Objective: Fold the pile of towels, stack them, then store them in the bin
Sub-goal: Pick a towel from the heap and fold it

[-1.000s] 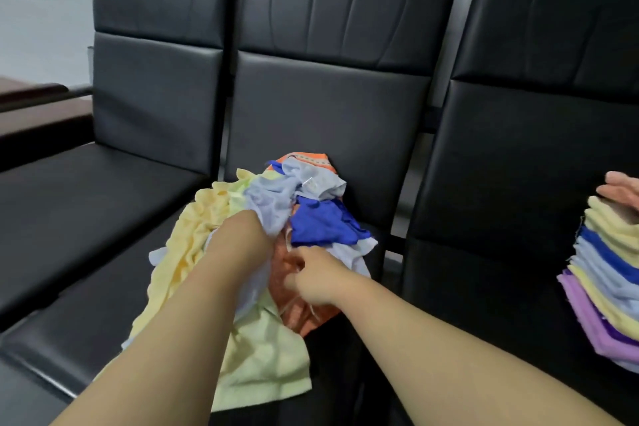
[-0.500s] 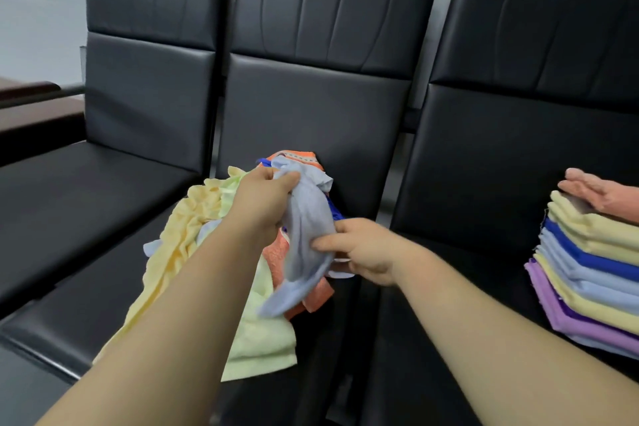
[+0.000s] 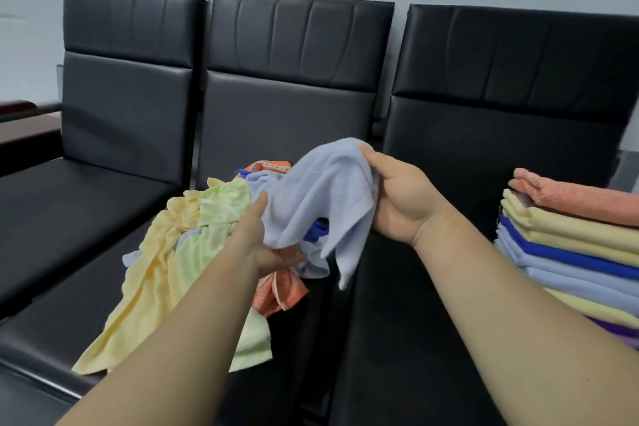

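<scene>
A light blue towel (image 3: 325, 197) hangs crumpled between both hands above the middle seat. My right hand (image 3: 397, 197) grips its upper right part, fingers curled round the cloth. My left hand (image 3: 266, 242) holds its lower left edge, thumb up against the fabric. Under them lies the loose pile of towels (image 3: 179, 252): yellow, pale green, orange and dark blue pieces spread over the middle seat. A stack of folded towels (image 3: 567, 249) sits on the right seat, an orange-pink one on top. No bin is in view.
Three black padded chairs (image 3: 294, 107) stand in a row against a pale wall. The left seat (image 3: 69, 204) holds nothing. A dark wooden surface (image 3: 20, 128) shows at the far left edge.
Both hands pulled the light blue towel out of the pile and lifted it. My right hand moved up and right, spreading the cloth. The view shifted right, showing more of the folded stack.
</scene>
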`<state>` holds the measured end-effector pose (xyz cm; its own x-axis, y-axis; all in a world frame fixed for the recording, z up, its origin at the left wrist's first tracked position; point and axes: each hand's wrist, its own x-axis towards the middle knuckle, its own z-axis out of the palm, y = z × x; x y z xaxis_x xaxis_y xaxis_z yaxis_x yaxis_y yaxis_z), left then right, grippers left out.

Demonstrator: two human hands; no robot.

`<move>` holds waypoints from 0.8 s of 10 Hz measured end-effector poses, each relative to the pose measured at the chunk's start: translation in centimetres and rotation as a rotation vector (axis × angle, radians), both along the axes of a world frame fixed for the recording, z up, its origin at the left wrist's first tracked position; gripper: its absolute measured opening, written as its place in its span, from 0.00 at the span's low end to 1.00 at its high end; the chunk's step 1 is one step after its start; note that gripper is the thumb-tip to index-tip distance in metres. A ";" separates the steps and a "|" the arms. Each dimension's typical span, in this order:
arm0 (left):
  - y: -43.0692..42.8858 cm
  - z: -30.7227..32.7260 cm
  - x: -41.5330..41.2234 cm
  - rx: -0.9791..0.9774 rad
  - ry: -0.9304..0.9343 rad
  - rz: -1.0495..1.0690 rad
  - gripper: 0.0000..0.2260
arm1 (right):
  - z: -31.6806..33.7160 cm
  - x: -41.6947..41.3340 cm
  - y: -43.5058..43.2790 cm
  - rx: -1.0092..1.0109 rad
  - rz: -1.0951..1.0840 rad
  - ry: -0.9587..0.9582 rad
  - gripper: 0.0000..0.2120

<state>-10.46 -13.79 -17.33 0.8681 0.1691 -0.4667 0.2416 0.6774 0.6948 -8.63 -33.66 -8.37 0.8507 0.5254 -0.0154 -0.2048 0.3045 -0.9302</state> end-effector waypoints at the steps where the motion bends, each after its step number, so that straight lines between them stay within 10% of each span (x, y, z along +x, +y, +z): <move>1: -1.1 0.1 0.3 0.007 -0.088 0.087 0.14 | -0.3 -0.8 -0.9 -0.064 -0.014 0.044 0.15; 3: -2.8 1.1 2.1 0.433 0.020 -0.141 0.28 | -2.1 -0.9 -5.2 -0.345 -0.222 0.025 0.19; 6: -13.9 -0.4 0.1 0.724 -0.305 -0.706 0.09 | -4.0 -4.7 -17.7 -0.928 -0.356 -0.108 0.11; 8: -17.8 -2.6 -2.4 1.113 -0.298 -0.863 0.25 | -9.8 -5.9 -21.3 -0.924 -0.370 0.051 0.17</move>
